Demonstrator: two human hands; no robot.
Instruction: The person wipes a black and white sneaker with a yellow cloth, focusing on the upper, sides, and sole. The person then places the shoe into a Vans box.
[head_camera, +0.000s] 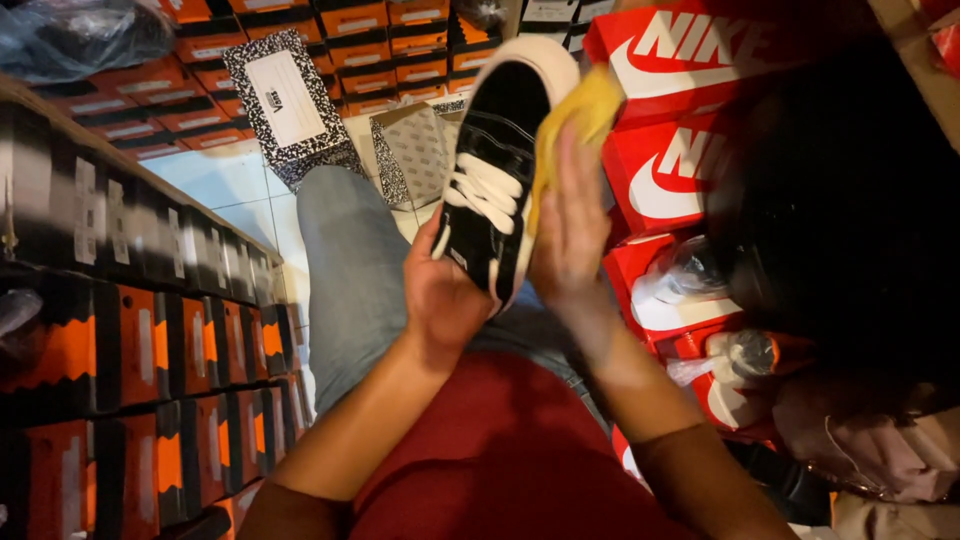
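Observation:
A black sneaker (497, 170) with white laces and a white rubber toe is held up over my lap, toe pointing away. My left hand (440, 295) grips its heel from below. A yellow cloth (580, 125) lies against the shoe's right side, pressed there by my right hand (570, 235) with flat fingers. Under the hands are my jeans-clad leg (350, 270) and red shirt.
Stacked black-and-orange shoe boxes (150, 350) wall the left side. Red shoe boxes (680, 120) stand at right, with two plastic bottles (740, 355) and a dark bag beside them. A black-and-white speckled box (285, 105) and an open one (415, 150) lie on the tiled floor ahead.

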